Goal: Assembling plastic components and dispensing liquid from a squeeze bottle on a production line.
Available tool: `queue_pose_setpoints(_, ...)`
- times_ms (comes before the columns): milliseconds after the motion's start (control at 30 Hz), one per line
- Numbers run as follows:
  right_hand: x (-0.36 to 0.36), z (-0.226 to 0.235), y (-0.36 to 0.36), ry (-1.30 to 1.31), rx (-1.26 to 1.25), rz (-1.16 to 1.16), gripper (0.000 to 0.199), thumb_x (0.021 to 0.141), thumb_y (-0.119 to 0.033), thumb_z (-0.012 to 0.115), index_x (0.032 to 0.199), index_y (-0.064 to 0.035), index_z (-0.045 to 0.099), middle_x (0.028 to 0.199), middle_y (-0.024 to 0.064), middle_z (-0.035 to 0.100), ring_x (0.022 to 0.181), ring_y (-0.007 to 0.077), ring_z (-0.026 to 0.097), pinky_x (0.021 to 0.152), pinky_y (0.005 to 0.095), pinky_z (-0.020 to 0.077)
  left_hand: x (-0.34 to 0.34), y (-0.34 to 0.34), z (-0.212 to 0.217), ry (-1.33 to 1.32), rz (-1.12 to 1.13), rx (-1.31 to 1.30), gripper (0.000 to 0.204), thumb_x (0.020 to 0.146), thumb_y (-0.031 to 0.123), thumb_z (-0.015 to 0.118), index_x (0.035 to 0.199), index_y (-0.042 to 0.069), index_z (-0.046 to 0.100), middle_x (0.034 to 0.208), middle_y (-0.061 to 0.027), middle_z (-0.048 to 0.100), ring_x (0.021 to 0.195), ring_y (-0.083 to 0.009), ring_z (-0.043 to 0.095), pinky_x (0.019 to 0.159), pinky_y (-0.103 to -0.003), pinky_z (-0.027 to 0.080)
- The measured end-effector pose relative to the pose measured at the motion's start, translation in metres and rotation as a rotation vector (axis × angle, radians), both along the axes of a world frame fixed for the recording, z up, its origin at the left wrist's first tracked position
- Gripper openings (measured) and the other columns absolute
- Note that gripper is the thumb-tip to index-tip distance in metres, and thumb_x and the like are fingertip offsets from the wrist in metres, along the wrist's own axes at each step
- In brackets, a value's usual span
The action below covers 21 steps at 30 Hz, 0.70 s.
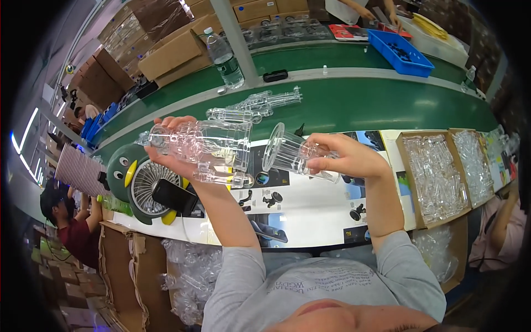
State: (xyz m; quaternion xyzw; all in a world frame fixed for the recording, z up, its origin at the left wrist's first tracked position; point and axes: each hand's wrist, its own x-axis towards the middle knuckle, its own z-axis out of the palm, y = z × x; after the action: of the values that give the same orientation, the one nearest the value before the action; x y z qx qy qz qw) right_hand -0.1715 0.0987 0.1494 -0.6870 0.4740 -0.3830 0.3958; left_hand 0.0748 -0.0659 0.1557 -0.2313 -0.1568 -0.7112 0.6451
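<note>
My left hand (176, 164) is wrapped round a large clear plastic housing (224, 141) with tube-like side parts, held on its side above the table. In my right hand (351, 155), fingers and thumb grip a clear flanged plastic cup (281, 150), its wide rim turned toward the housing. A small gap separates the two pieces. More clear plastic parts (268, 101) lie on the green surface just beyond the left hand. Printed sheets (304, 221) cover the table under both hands.
Left of my arm stands a green penguin-shaped fan (123, 174) with a black phone (168, 196) before it. Boxes of clear parts (434, 177) sit at the right. A water bottle (225, 62) and a blue tray (401, 52) stand farther back. Other people work on both sides.
</note>
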Motion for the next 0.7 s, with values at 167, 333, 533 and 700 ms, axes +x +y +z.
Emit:
queue_pose_setpoints(167, 0.001, -0.003, -0.003, -0.002, 0.131, 0.104, 0.032, 0.087, -0.03, 0.055, 0.099, -0.0002, 0.056, 0.075, 0.0087, 0.063, 0.072, 0.0145, 0.062, 0.066, 0.0261, 0.0466, 0.0, 0.004, 0.001, 0.05, -0.031, -0.078, 0.059, 0.072, 0.046, 0.069, 0.112, 0.007, 0.051, 0.086, -0.0035, 0.053, 0.076, -0.015, 0.054, 0.08, -0.034, 0.043)
queue_pose_setpoints(333, 0.005, -0.007, -0.005, -0.024, 0.154, 0.116, 0.032, 0.088, -0.031, 0.055, 0.097, -0.0004, 0.056, 0.074, 0.0077, 0.062, 0.07, 0.0139, 0.062, 0.066, 0.0261, 0.0469, -0.006, 0.013, 0.002, 0.116, -0.144, -0.167, 0.067, 0.071, 0.049, 0.069, 0.118, 0.006, 0.048, 0.085, -0.0036, 0.053, 0.074, -0.0147, 0.054, 0.079, -0.035, 0.043)
queue_pose_setpoints(533, 0.011, -0.008, -0.003, -0.039, 0.156, 0.113, 0.04, 0.086, -0.043, 0.056, 0.082, -0.0027, 0.053, 0.067, 0.0084, 0.061, 0.068, 0.0141, 0.063, 0.062, 0.0263, 0.0448, -0.007, 0.016, 0.001, 0.091, -0.149, -0.213, 0.067, 0.071, 0.051, 0.069, 0.117, 0.006, 0.048, 0.084, -0.0036, 0.051, 0.072, -0.0149, 0.054, 0.079, -0.036, 0.043)
queue_pose_setpoints(700, 0.011, -0.007, -0.001, -0.016, 0.121, 0.125, 0.042, 0.085, -0.045, 0.055, 0.083, -0.003, 0.054, 0.067, 0.0093, 0.063, 0.067, 0.0142, 0.063, 0.06, 0.0263, 0.0446, -0.007, 0.018, 0.002, 0.102, -0.159, -0.201, 0.067, 0.072, 0.051, 0.068, 0.117, 0.006, 0.048, 0.083, -0.0036, 0.051, 0.071, -0.0144, 0.054, 0.079, -0.036, 0.043)
